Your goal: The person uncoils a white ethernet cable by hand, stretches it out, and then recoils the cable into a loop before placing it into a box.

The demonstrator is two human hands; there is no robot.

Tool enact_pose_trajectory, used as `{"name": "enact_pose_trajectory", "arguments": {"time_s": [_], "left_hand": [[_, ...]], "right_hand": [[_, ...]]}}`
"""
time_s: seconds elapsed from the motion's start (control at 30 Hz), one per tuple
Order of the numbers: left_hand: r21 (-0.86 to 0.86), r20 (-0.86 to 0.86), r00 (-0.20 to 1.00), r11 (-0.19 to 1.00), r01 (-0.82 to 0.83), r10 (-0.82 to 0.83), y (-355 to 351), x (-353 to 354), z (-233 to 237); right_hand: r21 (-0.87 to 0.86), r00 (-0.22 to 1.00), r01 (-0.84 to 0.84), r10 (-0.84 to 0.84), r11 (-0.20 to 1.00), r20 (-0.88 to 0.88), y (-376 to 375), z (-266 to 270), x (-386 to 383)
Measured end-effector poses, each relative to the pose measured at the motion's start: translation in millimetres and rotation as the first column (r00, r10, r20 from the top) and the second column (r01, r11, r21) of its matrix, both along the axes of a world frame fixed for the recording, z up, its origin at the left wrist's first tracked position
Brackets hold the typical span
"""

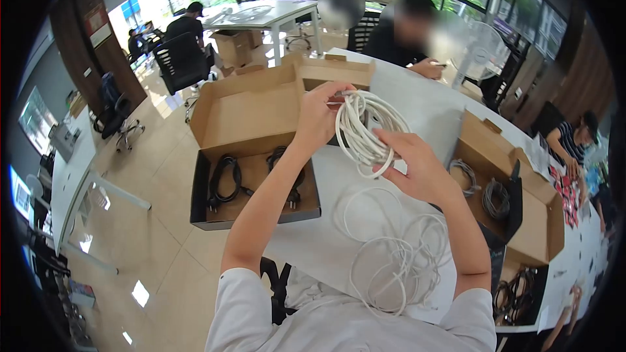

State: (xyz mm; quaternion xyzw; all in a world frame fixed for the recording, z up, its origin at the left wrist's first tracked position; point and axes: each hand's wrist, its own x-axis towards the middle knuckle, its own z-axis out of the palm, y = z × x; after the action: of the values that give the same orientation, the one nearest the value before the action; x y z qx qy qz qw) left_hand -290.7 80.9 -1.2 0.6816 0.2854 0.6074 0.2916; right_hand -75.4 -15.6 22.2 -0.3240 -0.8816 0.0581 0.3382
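A coiled white cable (365,127) is held up over the table between both hands. My left hand (321,114) is closed around the upper left of the coil, near a cable end. My right hand (414,161) grips the coil's lower right side, thumb and fingers pressed on the loops. Beneath, a loose tangle of white cable (398,254) lies spread on the white table (306,238). To the left, an open cardboard box (254,218) contains coiled black power cords (225,182), partly behind my left forearm.
At right, an open box (486,137) holds grey cable coils (495,199); another box (531,261) holds dark cables. A person in black (398,39) sits across the table beside a white fan (482,52). Other people sit at right and farther back. An office chair (179,68) stands left.
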Motion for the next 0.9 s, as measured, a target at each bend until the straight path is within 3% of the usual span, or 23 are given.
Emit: {"name": "enact_pose_trajectory", "arguments": {"time_s": [0.1,0.2,0.23,0.3,0.4,0.53,0.63,0.7,0.8,0.9], "left_hand": [[0.106,-0.171,0.982,0.992,-0.068,0.085,11,-23,-10],[0.36,-0.528,0.748,0.904,-0.232,0.402,18,-46,-11],[0.385,-0.574,0.706,0.898,-0.215,0.415,29,-53,-19],[0.392,-0.6,0.667,0.889,-0.236,0.441,41,-61,-25],[0.358,-0.6,0.631,0.871,-0.336,0.491,55,-75,-35],[0.266,-0.598,0.632,0.866,-0.423,0.493,49,-82,-52],[0.239,-0.69,0.588,0.9,-0.366,0.422,25,-77,-60],[0.276,-0.785,0.468,0.905,-0.323,0.406,16,-81,-70],[0.276,-0.847,0.346,0.89,-0.363,0.404,17,-93,-85],[0.291,-0.857,0.284,0.859,-0.422,0.43,30,-123,-107]], "right_hand": [[-0.212,0.976,-0.176,0.198,0.961,0.085,29,10,-19],[-0.179,0.96,-0.198,0.228,0.964,0.162,63,-1,-33],[-0.151,0.957,-0.2,0.226,0.968,0.182,73,-2,-35],[-0.093,0.95,-0.2,0.217,0.975,0.226,93,-3,-39],[0.129,0.928,-0.047,-0.004,0.991,0.372,120,-6,-44],[0.357,0.933,0.014,-0.141,0.934,0.331,161,-22,-50],[0.538,0.927,0.04,-0.232,0.842,0.295,202,-42,-67],[0.626,0.925,0.009,-0.245,0.78,0.292,233,-66,-80],[0.568,0.808,-0.053,-0.299,0.821,0.508,268,-113,-105],[0.507,0.815,-0.071,-0.243,0.859,0.526,291,-164,-118]]}}
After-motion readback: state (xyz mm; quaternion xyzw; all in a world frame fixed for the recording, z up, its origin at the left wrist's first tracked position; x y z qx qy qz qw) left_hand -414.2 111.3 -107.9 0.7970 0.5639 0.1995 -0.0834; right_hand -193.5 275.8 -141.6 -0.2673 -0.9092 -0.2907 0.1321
